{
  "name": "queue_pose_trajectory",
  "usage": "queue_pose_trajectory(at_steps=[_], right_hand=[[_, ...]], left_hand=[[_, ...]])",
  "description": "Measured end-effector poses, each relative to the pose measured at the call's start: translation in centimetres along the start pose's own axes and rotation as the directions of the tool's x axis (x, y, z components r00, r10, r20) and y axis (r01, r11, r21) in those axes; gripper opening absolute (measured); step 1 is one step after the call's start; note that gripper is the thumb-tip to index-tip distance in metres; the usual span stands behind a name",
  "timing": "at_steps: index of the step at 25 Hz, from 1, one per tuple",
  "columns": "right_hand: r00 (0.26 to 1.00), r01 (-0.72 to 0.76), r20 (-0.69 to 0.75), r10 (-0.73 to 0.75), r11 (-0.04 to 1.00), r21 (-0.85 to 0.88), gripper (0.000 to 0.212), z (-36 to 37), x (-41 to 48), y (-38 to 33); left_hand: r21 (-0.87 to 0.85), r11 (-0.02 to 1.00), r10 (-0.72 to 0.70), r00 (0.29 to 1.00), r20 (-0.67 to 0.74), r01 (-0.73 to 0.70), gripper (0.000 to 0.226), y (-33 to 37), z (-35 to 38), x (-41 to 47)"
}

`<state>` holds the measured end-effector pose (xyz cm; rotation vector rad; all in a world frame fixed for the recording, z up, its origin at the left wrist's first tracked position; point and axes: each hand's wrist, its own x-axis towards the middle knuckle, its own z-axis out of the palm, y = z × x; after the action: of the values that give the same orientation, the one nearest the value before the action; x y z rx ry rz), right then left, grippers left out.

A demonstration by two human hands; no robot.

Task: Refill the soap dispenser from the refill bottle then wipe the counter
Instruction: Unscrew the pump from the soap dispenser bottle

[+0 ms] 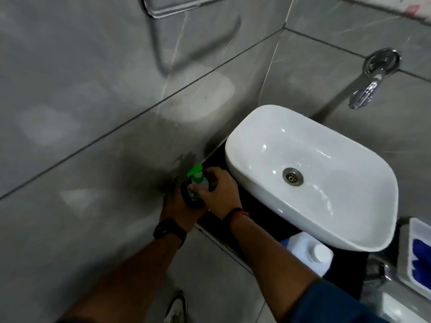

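A soap dispenser (197, 183) with a clear body and a green pump head stands on the black counter (261, 220) in the corner by the grey tiled wall, left of the basin. My left hand (179, 206) wraps around its lower body from the wall side. My right hand (217, 186) grips the dispenser's neck just under the green pump. A white refill bottle (307, 251) with a white cap and a blue label stands on the counter at the near edge of the basin, partly behind my right forearm.
A white oval basin (310, 173) with a metal drain fills the counter to the right. A chrome tap (363, 94) sticks out of the wall above it. A white tray (419, 255) with something blue in it sits at the far right. My shoe shows on the floor below.
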<state>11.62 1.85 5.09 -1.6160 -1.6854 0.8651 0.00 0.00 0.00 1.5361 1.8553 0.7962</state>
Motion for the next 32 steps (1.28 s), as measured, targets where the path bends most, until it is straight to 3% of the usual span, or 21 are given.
queue_pose_trajectory(at_steps=[2,5,7,9,12,14,18,21,26,30,32], right_hand=[[0.999,-0.017,-0.04,0.017,1.0,-0.002,0.047,1.1,0.8,0.1],[0.992,-0.002,-0.126,0.001,1.0,-0.003,0.035,2.3,1.4,0.4],[0.985,0.011,-0.171,-0.012,1.0,-0.006,0.029,2.3,1.6,0.6],[0.98,0.041,-0.193,-0.049,0.998,-0.044,0.028,2.0,1.5,0.7],[0.97,0.097,-0.216,-0.109,0.993,-0.067,0.022,0.9,1.3,0.3],[0.969,0.143,-0.193,-0.154,0.987,-0.068,0.016,-0.2,0.9,-0.1],[0.974,0.191,-0.11,-0.196,0.98,-0.055,0.02,-2.6,0.1,-0.9],[0.974,0.122,-0.188,-0.124,0.992,-0.022,0.03,-3.4,-0.3,-1.6],[0.961,0.096,-0.275,-0.022,0.961,0.26,0.04,-3.1,-1.5,-1.9],[0.951,0.079,-0.308,0.035,0.933,0.351,0.042,-3.3,-2.1,-2.4],[0.957,0.089,-0.29,0.025,0.923,0.375,0.047,-3.3,-2.4,-2.5]], left_hand=[[-0.043,0.995,-0.088,0.996,-0.01,0.087,0.086,-0.4,0.8,1.0],[-0.208,0.978,-0.021,1.0,-0.016,0.018,0.059,0.0,1.6,1.6],[-0.189,0.982,-0.029,0.999,-0.039,0.021,0.048,0.6,1.4,2.0],[-0.148,0.989,-0.034,0.996,-0.084,0.022,0.051,1.2,1.2,1.9],[-0.141,0.985,0.082,0.99,-0.111,-0.097,0.056,2.2,0.8,1.5],[-0.075,0.991,0.102,0.99,-0.096,-0.109,0.049,2.8,0.6,1.5],[0.061,0.981,0.189,0.974,-0.126,-0.182,0.058,4.1,-0.1,1.0],[0.056,0.968,0.249,0.964,-0.097,-0.245,0.036,5.8,-0.6,0.0],[-0.031,0.97,0.239,0.968,-0.082,-0.242,0.051,6.1,-0.7,0.0],[-0.13,0.974,0.186,0.982,-0.026,-0.187,0.043,6.6,-1.1,-0.6],[-0.077,0.981,0.178,0.983,-0.039,-0.18,0.036,6.6,-1.2,-0.7]])
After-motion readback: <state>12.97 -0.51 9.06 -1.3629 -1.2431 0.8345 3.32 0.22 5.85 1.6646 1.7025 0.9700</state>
